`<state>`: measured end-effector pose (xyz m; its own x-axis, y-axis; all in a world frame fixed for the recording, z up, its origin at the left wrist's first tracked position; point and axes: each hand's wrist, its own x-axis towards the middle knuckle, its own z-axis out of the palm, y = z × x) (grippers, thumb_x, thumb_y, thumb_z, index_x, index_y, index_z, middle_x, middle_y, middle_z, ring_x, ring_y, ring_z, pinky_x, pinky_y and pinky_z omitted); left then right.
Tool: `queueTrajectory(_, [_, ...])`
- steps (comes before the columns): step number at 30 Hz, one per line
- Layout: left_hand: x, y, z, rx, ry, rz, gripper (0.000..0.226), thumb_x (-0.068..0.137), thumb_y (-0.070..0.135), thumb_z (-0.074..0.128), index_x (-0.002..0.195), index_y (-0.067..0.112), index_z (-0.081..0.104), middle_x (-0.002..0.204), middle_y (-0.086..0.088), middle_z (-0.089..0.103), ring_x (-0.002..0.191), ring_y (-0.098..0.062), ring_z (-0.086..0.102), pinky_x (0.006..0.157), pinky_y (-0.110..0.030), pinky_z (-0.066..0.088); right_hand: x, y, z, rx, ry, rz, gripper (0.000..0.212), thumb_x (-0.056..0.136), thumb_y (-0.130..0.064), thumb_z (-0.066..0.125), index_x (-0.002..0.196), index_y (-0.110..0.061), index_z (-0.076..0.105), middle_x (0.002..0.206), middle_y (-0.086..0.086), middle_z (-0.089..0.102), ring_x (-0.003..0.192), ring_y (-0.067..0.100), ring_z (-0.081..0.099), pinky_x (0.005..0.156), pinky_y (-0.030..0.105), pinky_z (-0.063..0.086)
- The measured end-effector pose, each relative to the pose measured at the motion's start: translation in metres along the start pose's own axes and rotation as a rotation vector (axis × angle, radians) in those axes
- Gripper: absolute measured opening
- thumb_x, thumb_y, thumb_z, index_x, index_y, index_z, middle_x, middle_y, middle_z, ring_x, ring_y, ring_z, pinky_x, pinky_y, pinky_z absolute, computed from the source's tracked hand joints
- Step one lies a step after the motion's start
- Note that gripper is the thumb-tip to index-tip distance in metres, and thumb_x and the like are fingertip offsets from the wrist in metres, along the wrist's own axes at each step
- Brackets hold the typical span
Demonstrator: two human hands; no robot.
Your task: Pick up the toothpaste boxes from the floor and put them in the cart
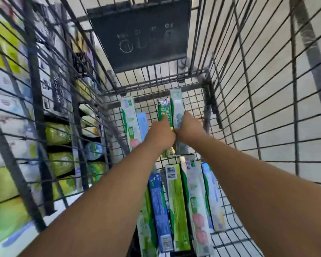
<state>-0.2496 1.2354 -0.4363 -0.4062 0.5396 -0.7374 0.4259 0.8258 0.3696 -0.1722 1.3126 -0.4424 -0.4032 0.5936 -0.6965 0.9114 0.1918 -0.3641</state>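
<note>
Both my arms reach down into the wire cart. My left hand grips a green toothpaste box near the cart's far end. My right hand holds a pale white-green toothpaste box right beside it; the two boxes touch side by side. Another pale green box and a light blue box lie to the left on the cart floor. Several more boxes lie in a row in the near part, among them a blue one and a green one.
A dark plastic flap hangs on the cart's far wall. Through the left wire wall I see store shelves stacked with green and white packages. Pale tiled floor shows through the right wall.
</note>
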Motion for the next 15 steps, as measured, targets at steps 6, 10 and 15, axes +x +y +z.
queueTrajectory(6, [-0.052,-0.004,-0.046,0.008,0.051,0.057,0.041,0.096,0.027,0.053,0.130,0.005,0.054,0.132,-0.017,0.054,0.113,-0.031,0.054,0.087,-0.033,0.046,-0.042,-0.012,-0.028,-0.067,-0.046,-0.035,0.042,0.089,-0.022,0.067,0.123,-0.006,0.049,0.113,0.012,0.062,0.088,0.024,0.056,0.070,0.029,0.043])
queueTrajectory(10, [-0.126,-0.004,-0.093,0.063,-0.032,0.074,0.053,0.100,0.041,0.049,0.142,0.008,0.044,0.143,-0.018,0.045,0.127,-0.032,0.047,0.099,-0.036,0.041,-0.107,-0.036,-0.075,-0.186,-0.081,-0.086,0.055,0.090,-0.037,0.066,0.131,-0.007,0.047,0.123,0.015,0.059,0.104,0.030,0.061,0.084,0.039,0.054])
queueTrajectory(15, [-0.225,-0.011,-0.138,0.205,-0.042,0.073,0.079,0.091,0.063,0.047,0.150,0.014,0.031,0.150,-0.017,0.038,0.133,-0.031,0.042,0.108,-0.039,0.038,-0.205,-0.077,-0.133,-0.378,-0.068,-0.256,0.068,0.088,-0.057,0.059,0.132,-0.006,0.047,0.125,0.015,0.058,0.108,0.029,0.059,0.091,0.038,0.051])
